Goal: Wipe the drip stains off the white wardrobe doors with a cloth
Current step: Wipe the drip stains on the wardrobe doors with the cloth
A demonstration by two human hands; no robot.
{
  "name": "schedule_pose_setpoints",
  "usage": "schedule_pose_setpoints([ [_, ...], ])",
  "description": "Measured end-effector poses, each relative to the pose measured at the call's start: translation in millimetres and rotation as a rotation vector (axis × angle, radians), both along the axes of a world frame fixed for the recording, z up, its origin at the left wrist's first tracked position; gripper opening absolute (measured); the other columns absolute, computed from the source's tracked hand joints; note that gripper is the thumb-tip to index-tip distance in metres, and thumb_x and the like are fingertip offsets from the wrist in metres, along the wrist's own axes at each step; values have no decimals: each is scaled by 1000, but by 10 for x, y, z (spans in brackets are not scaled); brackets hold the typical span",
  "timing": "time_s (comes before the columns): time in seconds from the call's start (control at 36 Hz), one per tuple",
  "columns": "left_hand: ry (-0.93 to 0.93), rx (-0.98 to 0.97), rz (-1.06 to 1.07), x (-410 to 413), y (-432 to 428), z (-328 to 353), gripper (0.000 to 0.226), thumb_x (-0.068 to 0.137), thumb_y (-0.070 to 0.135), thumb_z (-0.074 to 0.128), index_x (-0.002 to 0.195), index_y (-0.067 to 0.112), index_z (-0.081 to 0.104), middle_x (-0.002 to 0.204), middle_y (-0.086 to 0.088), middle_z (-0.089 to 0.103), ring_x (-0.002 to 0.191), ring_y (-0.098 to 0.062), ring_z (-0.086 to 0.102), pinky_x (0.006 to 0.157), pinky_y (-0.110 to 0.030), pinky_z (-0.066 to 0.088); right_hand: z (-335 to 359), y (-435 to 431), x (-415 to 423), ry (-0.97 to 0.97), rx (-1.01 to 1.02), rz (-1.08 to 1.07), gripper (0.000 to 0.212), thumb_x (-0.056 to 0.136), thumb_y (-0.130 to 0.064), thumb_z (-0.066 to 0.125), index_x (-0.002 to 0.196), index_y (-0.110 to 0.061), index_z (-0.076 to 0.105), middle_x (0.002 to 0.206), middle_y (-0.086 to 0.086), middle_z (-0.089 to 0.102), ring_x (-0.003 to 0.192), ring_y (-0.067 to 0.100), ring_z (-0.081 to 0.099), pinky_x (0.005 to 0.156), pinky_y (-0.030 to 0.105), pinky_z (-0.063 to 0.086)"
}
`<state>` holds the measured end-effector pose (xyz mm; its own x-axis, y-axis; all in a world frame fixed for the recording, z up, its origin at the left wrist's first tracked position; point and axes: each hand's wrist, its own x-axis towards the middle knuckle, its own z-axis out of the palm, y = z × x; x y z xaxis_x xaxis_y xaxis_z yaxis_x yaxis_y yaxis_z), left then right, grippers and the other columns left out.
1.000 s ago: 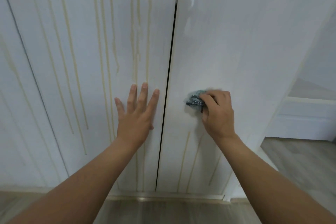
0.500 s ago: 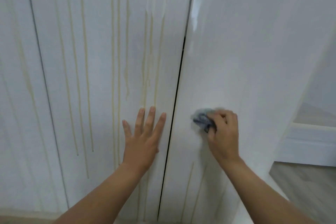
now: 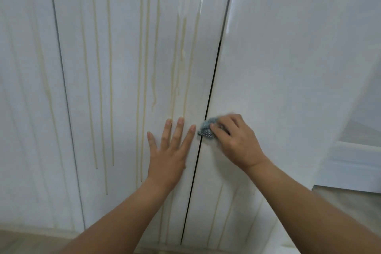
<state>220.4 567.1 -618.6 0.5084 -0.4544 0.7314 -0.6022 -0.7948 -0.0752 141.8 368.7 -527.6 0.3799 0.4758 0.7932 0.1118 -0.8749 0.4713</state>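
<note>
the left hand [image 3: 168,153] lies flat, fingers straight and spread, on the glossy white wardrobe door [image 3: 123,68] streaked with long yellowish drips [image 3: 142,88]. the right hand [image 3: 235,140] clutches a crumpled grey-blue woven cloth [image 3: 206,130] against the smooth right door [image 3: 288,68], just beside the dark seam.

Home room: white wardrobe doors [image 3: 288,68], wood-look floor [image 3: 350,208], white skirting board [image 3: 350,167] beside wardrobe

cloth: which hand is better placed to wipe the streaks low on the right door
Right. The right hand grips the cloth against the right door, above its streaks; the left hand lies flat on the neighbouring door.
</note>
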Motion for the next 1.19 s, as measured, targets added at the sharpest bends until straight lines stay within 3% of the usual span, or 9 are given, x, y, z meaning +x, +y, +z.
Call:
schedule_pose_setpoints([
  [0.08,-14,-2,12,13,2,6,150,48,36,100,166,25,8,173,-13,1,158,-41,2,107,-83,22,173,-16,-12,36,-16,0,13,88,-3,73,100,-5,75,102,14,67,94,34,55,69,40,54],
  [0.28,27,14,-4,18,24,-3,152,53,38,99,165,25,-2,172,-11,-12,157,-39,-13,107,-85,20,914,179,14,-196,463,-22,33,93,-13,47,108,-10,77,103,14,61,96,36,53,63,37,48],
  [0.44,6,9,12,-6,8,6,150,51,40,99,166,26,4,173,-12,-4,157,-39,-9,109,-83,18,-54,170,-32,-97,380,-19,13,94,-7,64,100,-8,75,101,15,62,93,35,54,67,39,49],
  [0.56,23,10,13,10,7,0,148,54,42,98,166,26,1,173,-11,-7,157,-39,-12,107,-84,20,-846,194,-112,87,248,14,24,102,-10,52,96,-5,75,100,12,62,92,34,54,65,43,53],
  [0.67,8,12,16,32,13,6,149,55,42,97,166,26,-2,173,-11,-8,157,-39,-13,108,-84,19,-689,187,-65,65,247,23,17,93,-5,59,97,-7,76,97,11,64,91,33,56,64,42,54],
  [0.89,-3,-3,10,12,3,-12,144,57,35,98,166,26,4,172,-11,-6,157,-39,-10,109,-84,17,-291,259,-12,-107,561,21,22,95,-10,58,103,-11,79,104,12,62,97,34,54,70,35,49],
  [1.0,11,15,10,1,19,-2,146,58,39,97,166,26,-1,172,-11,-10,157,-39,-13,109,-83,18,-1007,248,-85,85,518,37,13,99,-21,62,104,-10,68,104,12,60,99,31,55,74,38,53],
  [1.08,0,25,9,10,29,-21,146,58,40,97,166,25,0,172,-12,-9,157,-40,-12,108,-84,21,-1526,267,-176,294,408,5,18,95,-26,59,97,-11,68,100,6,60,96,26,50,65,37,55],
  [1.19,-23,25,10,35,41,-27,146,57,41,98,166,25,1,172,-12,-7,156,-38,-16,107,-84,22,-1447,243,-139,383,360,-49,28,91,-25,53,92,-12,77,94,5,58,93,26,50,53,38,54],
])
